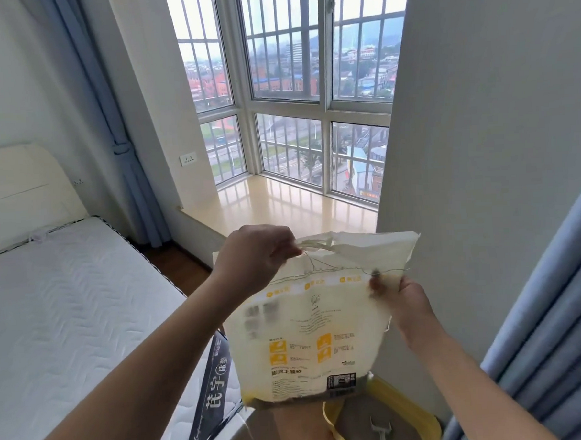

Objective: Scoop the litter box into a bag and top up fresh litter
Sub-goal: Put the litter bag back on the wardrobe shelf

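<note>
- The litter bag [316,322], pale cream with yellow squares, hangs upright in mid-air in front of the person, above the floor between the bed and the curtain.
- Its printed face shows a line of Chinese characters under the yellow icons, reading roughly 膨润土猫砂; the smaller text, a blurred patch at upper left and a dark barcode panel at lower right cannot be read.
- The left hand [255,255] has its fingers curled shut, pinching the top left of the bag by the cut-out handle, where a loose thread [335,268] trails along the stitched seam.
- The right hand [399,298] grips the bag's right edge just under the seam, thumb on the front, fingers behind.
- The mattress [68,315] to the left carries a dark side band with large white characters, seemingly 芘宁, and a round mark.
- Below the bag sits the yellow-rimmed litter box [427,421], grey litter inside, a grey scoop [381,430] lying in it.
- The box is wedged between the bed corner and the blue curtain [550,324]; the bag's bottom edge hangs just over its rim.
- The glossy window sill [281,203] lies beyond.
</note>
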`<state>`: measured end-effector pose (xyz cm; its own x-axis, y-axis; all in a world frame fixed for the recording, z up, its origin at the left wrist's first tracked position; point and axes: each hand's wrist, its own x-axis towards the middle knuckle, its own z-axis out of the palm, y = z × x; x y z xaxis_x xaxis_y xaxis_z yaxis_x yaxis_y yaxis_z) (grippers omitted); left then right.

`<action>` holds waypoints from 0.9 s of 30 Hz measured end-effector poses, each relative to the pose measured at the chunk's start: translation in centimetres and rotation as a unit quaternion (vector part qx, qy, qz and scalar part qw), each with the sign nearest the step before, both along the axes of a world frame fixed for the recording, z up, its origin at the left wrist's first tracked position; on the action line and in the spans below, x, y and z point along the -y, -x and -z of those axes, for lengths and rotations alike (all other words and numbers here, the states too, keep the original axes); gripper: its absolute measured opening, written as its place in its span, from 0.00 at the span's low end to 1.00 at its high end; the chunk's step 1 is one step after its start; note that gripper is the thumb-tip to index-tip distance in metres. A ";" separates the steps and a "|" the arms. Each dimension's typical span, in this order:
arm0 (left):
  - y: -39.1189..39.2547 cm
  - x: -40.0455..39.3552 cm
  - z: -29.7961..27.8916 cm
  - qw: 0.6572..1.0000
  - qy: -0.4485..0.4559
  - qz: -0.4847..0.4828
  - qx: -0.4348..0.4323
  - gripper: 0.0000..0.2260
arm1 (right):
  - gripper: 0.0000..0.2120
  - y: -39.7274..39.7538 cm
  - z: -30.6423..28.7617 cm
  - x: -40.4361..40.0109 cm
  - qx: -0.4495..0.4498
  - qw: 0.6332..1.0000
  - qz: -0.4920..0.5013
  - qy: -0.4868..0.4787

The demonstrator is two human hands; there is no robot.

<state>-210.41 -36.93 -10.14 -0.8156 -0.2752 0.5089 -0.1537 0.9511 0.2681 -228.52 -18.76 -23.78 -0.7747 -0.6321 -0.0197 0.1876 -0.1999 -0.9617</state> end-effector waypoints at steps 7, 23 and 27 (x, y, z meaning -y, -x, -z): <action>-4.5 1.0 1.0 0.998 0.018 -0.057 0.005 0.06 | 0.29 -1.1 -1.7 1.8 -0.118 0.988 -0.083 -0.060; -24.9 3.8 2.5 0.973 -0.014 -0.226 0.033 0.07 | 0.23 -20.6 -11.4 13.8 -0.652 0.659 -0.277 -0.253; -32.5 3.8 3.1 0.964 -0.035 -0.262 0.037 0.09 | 0.15 -29.2 -11.2 16.6 -0.736 0.567 -0.276 -0.244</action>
<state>-177.96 -40.71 -13.23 -0.5892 -0.6904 0.4197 -0.6287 0.7180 0.2986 -199.28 -35.39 -12.60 0.1346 -0.9842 0.1149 -0.9871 -0.1434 -0.0717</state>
